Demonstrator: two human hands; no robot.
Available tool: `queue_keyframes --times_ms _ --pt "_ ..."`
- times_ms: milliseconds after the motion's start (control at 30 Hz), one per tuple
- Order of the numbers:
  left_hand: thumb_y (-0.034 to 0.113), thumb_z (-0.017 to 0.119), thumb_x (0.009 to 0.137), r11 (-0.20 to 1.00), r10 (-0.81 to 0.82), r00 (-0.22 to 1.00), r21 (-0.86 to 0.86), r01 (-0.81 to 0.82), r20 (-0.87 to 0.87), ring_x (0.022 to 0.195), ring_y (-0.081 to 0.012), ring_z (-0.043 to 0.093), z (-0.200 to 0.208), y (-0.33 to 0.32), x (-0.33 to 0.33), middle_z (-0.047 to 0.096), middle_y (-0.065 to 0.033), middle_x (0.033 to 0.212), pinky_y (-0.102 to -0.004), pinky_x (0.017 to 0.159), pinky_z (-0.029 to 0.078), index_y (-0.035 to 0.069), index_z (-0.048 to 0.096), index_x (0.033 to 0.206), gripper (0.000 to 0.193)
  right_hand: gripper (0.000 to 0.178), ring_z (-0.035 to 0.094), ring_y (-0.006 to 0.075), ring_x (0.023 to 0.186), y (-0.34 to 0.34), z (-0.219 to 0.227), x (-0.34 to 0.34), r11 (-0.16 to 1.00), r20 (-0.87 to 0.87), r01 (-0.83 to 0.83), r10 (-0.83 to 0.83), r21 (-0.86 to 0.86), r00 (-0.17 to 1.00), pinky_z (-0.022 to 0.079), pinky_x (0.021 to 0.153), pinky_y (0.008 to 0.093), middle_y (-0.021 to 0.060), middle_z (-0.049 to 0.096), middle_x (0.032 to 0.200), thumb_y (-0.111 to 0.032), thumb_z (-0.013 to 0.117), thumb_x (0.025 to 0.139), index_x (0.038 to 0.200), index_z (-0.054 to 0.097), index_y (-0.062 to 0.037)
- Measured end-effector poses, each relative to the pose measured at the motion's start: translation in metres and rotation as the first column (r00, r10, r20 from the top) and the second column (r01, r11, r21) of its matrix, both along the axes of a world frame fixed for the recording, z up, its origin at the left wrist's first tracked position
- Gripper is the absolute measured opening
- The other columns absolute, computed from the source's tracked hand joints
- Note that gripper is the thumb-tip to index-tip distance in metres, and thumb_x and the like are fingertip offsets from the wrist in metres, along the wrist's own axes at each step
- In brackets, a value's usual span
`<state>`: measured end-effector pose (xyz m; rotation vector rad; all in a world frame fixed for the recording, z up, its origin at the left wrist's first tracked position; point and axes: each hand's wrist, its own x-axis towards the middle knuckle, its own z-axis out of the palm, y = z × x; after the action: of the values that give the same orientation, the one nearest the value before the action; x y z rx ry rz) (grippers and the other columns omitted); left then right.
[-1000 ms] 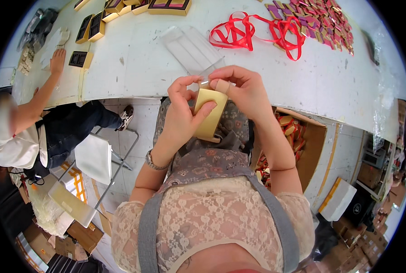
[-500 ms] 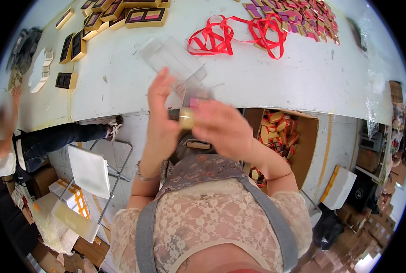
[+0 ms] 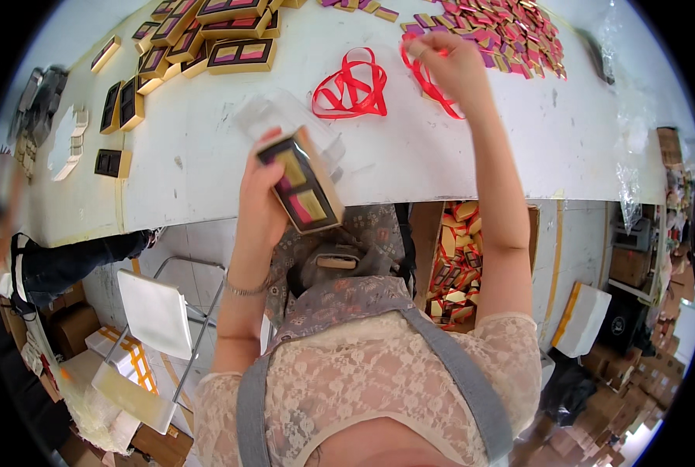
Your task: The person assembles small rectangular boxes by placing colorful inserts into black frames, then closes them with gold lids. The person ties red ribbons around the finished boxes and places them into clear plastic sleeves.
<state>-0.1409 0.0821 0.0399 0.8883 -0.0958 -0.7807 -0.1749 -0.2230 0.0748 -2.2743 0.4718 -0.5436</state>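
My left hand (image 3: 260, 198) is closed around a small gold box (image 3: 307, 191), tilted above the table's near edge. Its dark-rimmed top has two openings showing gold and pink pieces. Farther off to the right, my right hand (image 3: 455, 71) pinches a length of red ribbon (image 3: 435, 92), which hangs down onto the table. A second loose coil of red ribbon (image 3: 353, 87) lies between the two hands. Behind the held box is a clear plastic tray (image 3: 273, 110), partly covered by my left hand and the box.
Gold boxes (image 3: 240, 56) are stacked at the far left of the white table (image 3: 207, 163). Small pink, purple and gold pieces (image 3: 511, 35) are heaped at the far right. Below the edge stands a carton (image 3: 427, 253) of ribboned boxes. A person (image 3: 44, 265) is at the left, near a folding chair (image 3: 154, 311).
My hands have parted: the right went from beside the box to the ribbon at the far right and took hold of it. The left keeps the box, now showing its top.
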Motion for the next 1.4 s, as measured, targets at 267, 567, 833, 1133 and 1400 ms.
queue_keyframes --times_ms 267,567,833,1133,1400 --pt "0.02 0.058 0.095 0.986 0.069 0.802 0.084 -0.147 0.593 0.098 -0.011 0.052 0.033 -0.065 0.015 0.052 -0.009 0.109 -0.0262 0.086 0.046 0.006 0.036 0.132 0.046 0.031 0.06 0.0171 0.104 0.069 0.055 -0.003 0.689 0.169 -0.434 0.42 0.58 0.892 0.046 0.089 0.031 0.0127 0.065 0.117 -0.023 0.066 0.088 0.107 0.071 0.0001" --pt "0.023 0.071 0.087 0.933 0.278 0.852 0.085 -0.349 0.445 0.081 -0.0099 0.059 0.039 -0.044 0.022 0.058 -0.0057 0.097 -0.026 0.07 0.053 0.002 0.042 0.123 0.051 0.024 0.06 0.0108 0.083 0.112 -0.012 -0.021 0.677 0.284 -0.476 0.382 0.561 0.879 0.046 0.075 0.0259 0.0037 0.067 0.084 -0.027 0.066 0.09 0.097 0.067 -0.0033" --pt "0.043 0.057 0.093 0.965 0.111 0.977 0.216 -0.149 0.18 0.078 -0.0137 0.064 0.042 -0.006 0.049 0.065 -0.007 0.095 -0.0292 0.065 0.055 0.005 0.061 0.11 0.042 0.017 0.063 0.0218 0.078 0.126 -0.011 -0.05 0.777 0.371 -0.572 0.629 -0.262 0.684 0.042 0.09 0.0436 0.0039 0.066 0.082 -0.012 0.074 0.078 0.094 0.069 -0.0087" --pt "0.028 0.062 0.093 0.961 0.277 0.943 -0.059 -0.271 0.183 0.086 -0.0183 0.065 0.037 -0.017 0.049 0.061 -0.0074 0.097 -0.0302 0.073 0.056 0.008 0.049 0.122 0.038 0.043 0.057 0.0112 0.096 0.154 -0.054 -0.036 0.698 0.325 -0.528 0.417 0.485 0.849 0.042 0.09 0.0312 -0.0003 0.064 0.098 -0.012 0.074 0.083 0.121 0.054 -0.0052" --pt "0.014 0.079 0.075 0.985 0.061 0.931 -0.174 0.003 0.36 0.101 -0.03 0.065 0.058 0.004 0.036 0.061 -0.0201 0.116 -0.0415 0.082 0.058 0.006 0.044 0.129 0.064 0.033 0.062 0.0131 0.09 0.129 -0.021 -0.051 0.483 0.298 -0.631 0.598 0.607 0.744 0.047 0.09 0.0322 0.0012 0.067 0.102 -0.008 0.073 0.082 0.113 0.062 -0.0045"
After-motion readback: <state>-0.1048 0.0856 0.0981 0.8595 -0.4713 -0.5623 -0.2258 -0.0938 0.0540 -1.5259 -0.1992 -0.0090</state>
